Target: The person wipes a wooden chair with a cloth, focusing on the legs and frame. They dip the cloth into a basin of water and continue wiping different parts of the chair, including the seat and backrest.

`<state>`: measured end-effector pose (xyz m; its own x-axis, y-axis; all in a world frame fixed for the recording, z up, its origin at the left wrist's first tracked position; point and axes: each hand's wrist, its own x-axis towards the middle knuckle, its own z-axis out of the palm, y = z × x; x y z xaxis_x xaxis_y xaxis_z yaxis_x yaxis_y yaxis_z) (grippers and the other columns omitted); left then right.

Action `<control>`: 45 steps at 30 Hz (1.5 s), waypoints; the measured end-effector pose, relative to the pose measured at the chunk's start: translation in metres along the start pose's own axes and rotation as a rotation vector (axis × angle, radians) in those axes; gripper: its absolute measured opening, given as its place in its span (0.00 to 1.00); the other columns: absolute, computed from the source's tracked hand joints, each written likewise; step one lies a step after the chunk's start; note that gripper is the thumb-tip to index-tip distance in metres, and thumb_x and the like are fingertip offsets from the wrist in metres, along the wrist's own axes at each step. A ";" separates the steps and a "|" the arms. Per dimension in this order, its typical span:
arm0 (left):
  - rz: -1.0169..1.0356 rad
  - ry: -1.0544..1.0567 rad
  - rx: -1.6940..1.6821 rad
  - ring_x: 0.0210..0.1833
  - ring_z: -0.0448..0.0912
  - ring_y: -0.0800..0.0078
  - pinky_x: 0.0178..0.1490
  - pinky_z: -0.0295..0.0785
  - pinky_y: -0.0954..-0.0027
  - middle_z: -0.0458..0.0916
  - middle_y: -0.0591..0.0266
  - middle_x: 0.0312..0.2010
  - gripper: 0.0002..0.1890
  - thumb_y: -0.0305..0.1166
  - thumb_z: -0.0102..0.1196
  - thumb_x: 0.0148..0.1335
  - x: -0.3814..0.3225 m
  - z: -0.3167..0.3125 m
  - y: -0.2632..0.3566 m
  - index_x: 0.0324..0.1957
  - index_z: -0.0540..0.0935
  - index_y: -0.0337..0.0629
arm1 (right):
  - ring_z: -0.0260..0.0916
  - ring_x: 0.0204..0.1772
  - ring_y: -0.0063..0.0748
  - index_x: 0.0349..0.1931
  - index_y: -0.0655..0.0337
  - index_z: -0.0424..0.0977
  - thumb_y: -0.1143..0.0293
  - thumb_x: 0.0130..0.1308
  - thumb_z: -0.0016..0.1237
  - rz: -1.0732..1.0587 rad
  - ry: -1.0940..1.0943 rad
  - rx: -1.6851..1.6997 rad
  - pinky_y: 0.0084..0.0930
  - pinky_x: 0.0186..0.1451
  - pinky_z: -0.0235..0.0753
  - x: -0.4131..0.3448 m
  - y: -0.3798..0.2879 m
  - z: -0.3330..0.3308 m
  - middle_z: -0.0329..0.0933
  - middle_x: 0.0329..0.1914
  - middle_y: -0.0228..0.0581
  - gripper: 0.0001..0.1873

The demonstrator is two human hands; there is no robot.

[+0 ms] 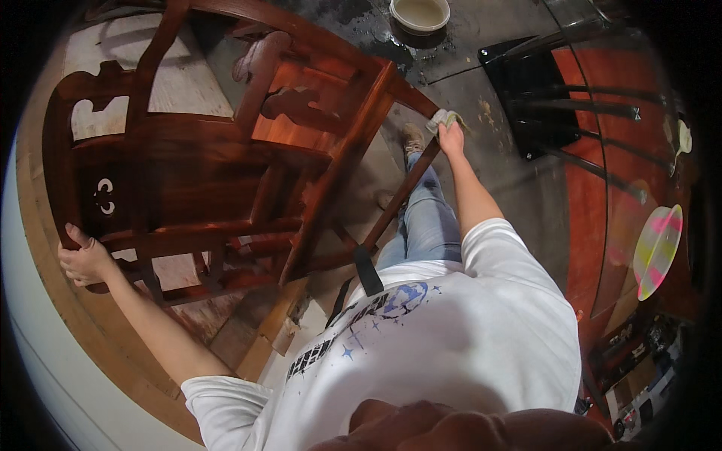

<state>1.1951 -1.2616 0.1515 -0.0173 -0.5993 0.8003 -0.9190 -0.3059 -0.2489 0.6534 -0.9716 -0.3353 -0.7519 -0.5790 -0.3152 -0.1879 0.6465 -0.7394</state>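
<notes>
A reddish-brown carved wooden armchair (192, 186) is tilted over in front of me, its backrest towards the left and its legs towards the right. My left hand (87, 259) grips the outer end of the backrest's top rail, thumb uppermost. Out at the lower end of a chair leg, my right hand (452, 140) holds a pale, crumpled cloth (443, 118) wrapped against the wood. A carved arm support (293, 104) and a cut-out in the back panel are visible. The far underside of the chair is hidden.
A white plastic bucket (420, 25) of cloudy liquid stands on wet, dark floor. On the right is a glass-topped table with black metal legs (598, 107). A clear, pink-and-yellow hand fan (658, 252) lies there. A worn pale board (186, 73) lies beyond the chair.
</notes>
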 end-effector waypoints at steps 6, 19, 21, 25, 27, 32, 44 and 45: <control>0.036 0.029 0.000 0.60 0.71 0.47 0.63 0.56 0.42 0.79 0.51 0.54 0.45 0.77 0.36 0.57 0.003 0.003 -0.005 0.53 0.78 0.44 | 0.64 0.58 0.58 0.51 0.73 0.68 0.63 0.60 0.51 -0.527 0.233 0.244 0.44 0.64 0.64 -0.056 -0.108 0.053 0.67 0.55 0.60 0.24; 0.021 0.025 0.003 0.59 0.73 0.50 0.61 0.59 0.44 0.80 0.56 0.52 0.43 0.77 0.35 0.57 0.000 0.005 0.002 0.53 0.80 0.52 | 0.68 0.55 0.54 0.48 0.66 0.73 0.63 0.62 0.52 -0.519 -0.389 0.548 0.40 0.60 0.68 -0.164 -0.153 0.012 0.70 0.50 0.53 0.19; 0.029 0.041 -0.024 0.59 0.73 0.51 0.62 0.58 0.45 0.81 0.56 0.51 0.43 0.78 0.35 0.56 -0.003 0.006 0.004 0.52 0.80 0.52 | 0.69 0.53 0.53 0.49 0.67 0.72 0.62 0.63 0.51 -0.626 -0.210 0.546 0.40 0.56 0.70 -0.127 -0.179 0.002 0.70 0.49 0.51 0.19; 0.048 0.082 -0.024 0.59 0.73 0.50 0.63 0.56 0.46 0.81 0.55 0.51 0.44 0.78 0.37 0.55 -0.004 0.010 0.004 0.52 0.80 0.50 | 0.69 0.49 0.55 0.42 0.67 0.71 0.56 0.59 0.57 -0.881 -0.153 0.179 0.44 0.52 0.70 -0.088 -0.232 0.016 0.73 0.43 0.53 0.22; 0.052 0.058 -0.021 0.58 0.73 0.50 0.62 0.56 0.45 0.81 0.54 0.51 0.45 0.79 0.36 0.55 -0.004 0.011 0.003 0.52 0.80 0.50 | 0.70 0.48 0.55 0.39 0.66 0.70 0.55 0.58 0.58 -0.939 -0.209 -0.006 0.45 0.51 0.69 -0.083 -0.241 0.016 0.74 0.40 0.52 0.22; 0.050 0.099 -0.011 0.55 0.75 0.52 0.61 0.57 0.45 0.82 0.55 0.47 0.44 0.78 0.37 0.55 -0.005 0.013 0.006 0.49 0.81 0.49 | 0.70 0.47 0.52 0.36 0.64 0.70 0.61 0.58 0.59 -0.984 -0.246 -0.179 0.44 0.51 0.69 -0.089 -0.239 0.002 0.74 0.37 0.49 0.17; 0.060 0.133 -0.037 0.53 0.76 0.53 0.60 0.57 0.48 0.83 0.59 0.45 0.42 0.78 0.38 0.55 -0.009 0.009 0.007 0.46 0.82 0.50 | 0.74 0.50 0.20 0.53 0.67 0.74 0.67 0.70 0.51 0.084 -0.571 0.591 0.23 0.54 0.74 -0.110 -0.156 -0.045 0.80 0.49 0.34 0.16; 0.061 0.140 -0.038 0.53 0.76 0.53 0.60 0.57 0.48 0.83 0.60 0.45 0.42 0.78 0.38 0.55 -0.009 0.008 0.007 0.47 0.82 0.50 | 0.74 0.51 0.21 0.54 0.67 0.73 0.67 0.70 0.51 -0.045 -0.543 0.731 0.24 0.55 0.73 -0.105 -0.159 -0.047 0.79 0.49 0.34 0.16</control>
<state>1.1917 -1.2647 0.1383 -0.1259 -0.5065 0.8530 -0.9286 -0.2424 -0.2810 0.7322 -0.9897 -0.1568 -0.3176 -0.8700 -0.3771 0.3771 0.2490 -0.8921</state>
